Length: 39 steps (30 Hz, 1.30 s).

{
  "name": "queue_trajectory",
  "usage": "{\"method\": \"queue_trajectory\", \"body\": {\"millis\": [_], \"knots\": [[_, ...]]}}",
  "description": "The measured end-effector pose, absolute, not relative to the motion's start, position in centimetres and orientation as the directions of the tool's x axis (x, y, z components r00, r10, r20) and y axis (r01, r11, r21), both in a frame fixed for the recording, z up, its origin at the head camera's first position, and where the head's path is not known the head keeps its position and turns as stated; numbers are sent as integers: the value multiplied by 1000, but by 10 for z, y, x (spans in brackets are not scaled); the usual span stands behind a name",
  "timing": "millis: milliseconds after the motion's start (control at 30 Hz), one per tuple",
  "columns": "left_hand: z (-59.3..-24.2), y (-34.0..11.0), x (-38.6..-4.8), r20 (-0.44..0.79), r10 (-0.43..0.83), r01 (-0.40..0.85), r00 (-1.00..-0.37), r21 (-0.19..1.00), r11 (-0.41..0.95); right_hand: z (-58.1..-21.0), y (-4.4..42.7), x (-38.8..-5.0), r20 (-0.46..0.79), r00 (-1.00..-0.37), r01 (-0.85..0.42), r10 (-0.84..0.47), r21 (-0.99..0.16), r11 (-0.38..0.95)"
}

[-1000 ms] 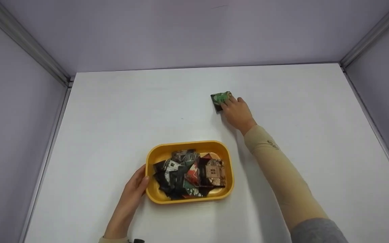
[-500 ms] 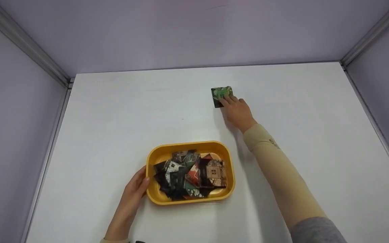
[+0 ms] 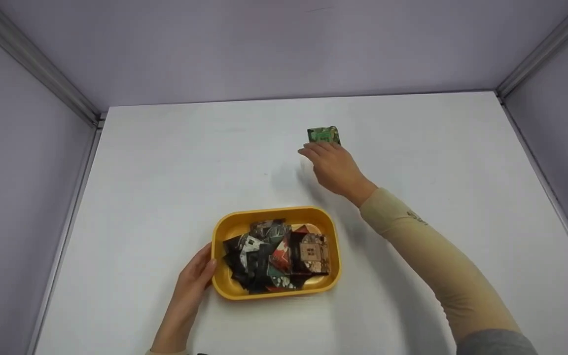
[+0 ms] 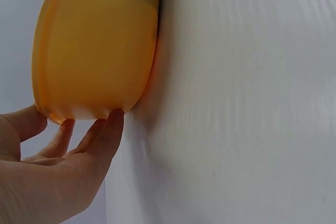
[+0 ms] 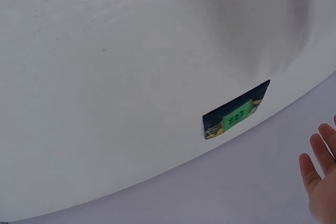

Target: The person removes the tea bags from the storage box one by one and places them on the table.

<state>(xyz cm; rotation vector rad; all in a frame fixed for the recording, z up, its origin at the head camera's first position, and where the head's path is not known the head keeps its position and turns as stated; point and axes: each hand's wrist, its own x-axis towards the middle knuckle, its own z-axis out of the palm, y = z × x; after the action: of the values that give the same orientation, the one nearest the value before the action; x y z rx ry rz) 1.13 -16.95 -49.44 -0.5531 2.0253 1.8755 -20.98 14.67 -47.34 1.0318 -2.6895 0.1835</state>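
Observation:
A small flat packet, dark with a green label, lies alone toward the back of the white table. My right hand hovers just in front of it and covers its near part in the head view. That hand holds nothing; in the right wrist view its fingers are extended and apart from the packet. At the front, a yellow plastic tray contains several dark, red, and brown packets. My left hand holds the tray's left end, thumb by the rim and fingertips against the outer wall.
The white table carries the tray and packet. A pale back wall rises behind it, with side walls meeting it at grey metal corner posts.
My right hand first pushed the green-labelled packet slightly back, then let go and lifted off it, drifting a little left. The left hand and tray have stayed put.

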Motion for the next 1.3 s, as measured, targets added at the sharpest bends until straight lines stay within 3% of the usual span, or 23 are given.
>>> {"method": "queue_trajectory", "body": {"millis": [367, 867, 1300], "knots": [[-494, -172, 11, -507, -37, -509, -861, 857, 86, -436, 125, -162, 292, -524, -831, -800, 31, 556], [-494, -173, 12, -494, -30, -495, -869, 866, 68, -425, 117, -104, 146, -200, -956, -969, 188, 226], [-497, -171, 8, -491, -17, -491, -871, 869, 61, -433, 97, -74, -45, -112, -975, -993, 197, 102]]}}
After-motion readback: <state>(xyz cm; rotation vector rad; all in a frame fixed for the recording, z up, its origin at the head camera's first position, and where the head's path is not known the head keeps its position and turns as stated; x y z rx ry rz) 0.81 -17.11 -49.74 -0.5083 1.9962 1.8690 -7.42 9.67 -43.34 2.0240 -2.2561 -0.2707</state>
